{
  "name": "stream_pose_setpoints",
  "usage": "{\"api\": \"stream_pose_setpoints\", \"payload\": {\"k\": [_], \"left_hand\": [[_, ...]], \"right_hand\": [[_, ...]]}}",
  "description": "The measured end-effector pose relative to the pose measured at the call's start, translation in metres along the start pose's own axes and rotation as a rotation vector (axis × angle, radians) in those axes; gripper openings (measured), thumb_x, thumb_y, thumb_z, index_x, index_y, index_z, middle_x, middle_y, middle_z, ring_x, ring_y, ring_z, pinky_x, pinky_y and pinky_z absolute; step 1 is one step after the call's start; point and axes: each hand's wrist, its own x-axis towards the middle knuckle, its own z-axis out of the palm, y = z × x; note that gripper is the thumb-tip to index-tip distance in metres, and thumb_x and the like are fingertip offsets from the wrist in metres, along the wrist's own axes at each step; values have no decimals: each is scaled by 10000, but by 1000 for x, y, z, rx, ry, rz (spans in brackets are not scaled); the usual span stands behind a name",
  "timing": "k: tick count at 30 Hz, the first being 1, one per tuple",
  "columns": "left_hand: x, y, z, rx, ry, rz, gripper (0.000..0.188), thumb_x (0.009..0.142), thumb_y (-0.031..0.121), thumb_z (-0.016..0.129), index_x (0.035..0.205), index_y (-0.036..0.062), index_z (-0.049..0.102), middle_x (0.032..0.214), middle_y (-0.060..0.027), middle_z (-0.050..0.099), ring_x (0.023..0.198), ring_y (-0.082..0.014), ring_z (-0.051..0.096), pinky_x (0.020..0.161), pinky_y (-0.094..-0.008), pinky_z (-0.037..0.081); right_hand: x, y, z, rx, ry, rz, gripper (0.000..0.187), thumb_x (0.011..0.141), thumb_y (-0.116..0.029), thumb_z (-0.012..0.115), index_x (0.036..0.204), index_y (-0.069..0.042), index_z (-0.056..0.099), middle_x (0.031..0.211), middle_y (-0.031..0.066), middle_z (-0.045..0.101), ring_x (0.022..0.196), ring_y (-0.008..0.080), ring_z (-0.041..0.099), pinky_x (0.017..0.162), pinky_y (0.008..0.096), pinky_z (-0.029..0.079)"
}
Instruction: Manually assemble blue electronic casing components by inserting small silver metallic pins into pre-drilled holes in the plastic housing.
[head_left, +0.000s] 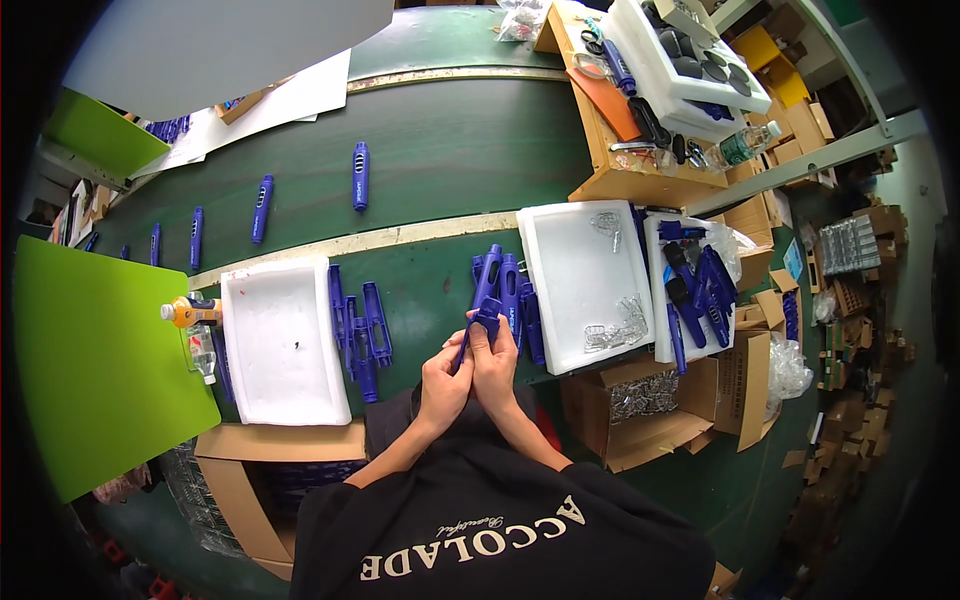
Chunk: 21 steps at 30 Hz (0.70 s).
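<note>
Near the table's front edge, my left hand [443,390] and my right hand [494,362] are together, closed around a dark blue plastic casing part [487,313]. My right thumb presses on its upper end, and the lower part runs down between my fingers. Just beyond lie several blue tubular casings [510,285] with slots in them, close to the right foam tray. More open-framed blue casing pieces [375,325] are grouped to the left, beside the left foam tray. How the held part is built underneath is hidden by my fingers.
The left foam tray [285,408] and the right foam tray [550,300] flank my hands; clear plastic pieces [620,325] lie in the right one. Blue casings [361,175] stand spaced along the green belt [450,140]. Bottles [190,311] sit left, a cardboard box [590,410] below right.
</note>
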Motion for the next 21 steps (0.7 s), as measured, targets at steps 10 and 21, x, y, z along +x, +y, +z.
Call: {"api": "stream_pose_setpoints", "payload": {"k": [10, 21], "left_hand": [[2, 0, 4, 12, 19, -13, 246, 991, 92, 566, 1160, -75, 629, 888, -89, 679, 792, -103, 610, 704, -256, 500], [2, 35, -25, -237, -202, -120, 760, 908, -25, 663, 1563, 82, 292, 986, -56, 571, 670, -82, 576, 478, -226, 494]], "right_hand": [[12, 6, -7, 5, -86, 72, 249, 1053, -152, 512, 1265, -22, 514, 909, 109, 669, 832, 180, 664, 725, 286, 529], [16, -7, -22, 158, -156, 113, 208, 990, -115, 633, 1174, -29, 590, 1032, 19, 655, 883, 73, 589, 736, 235, 458]]}}
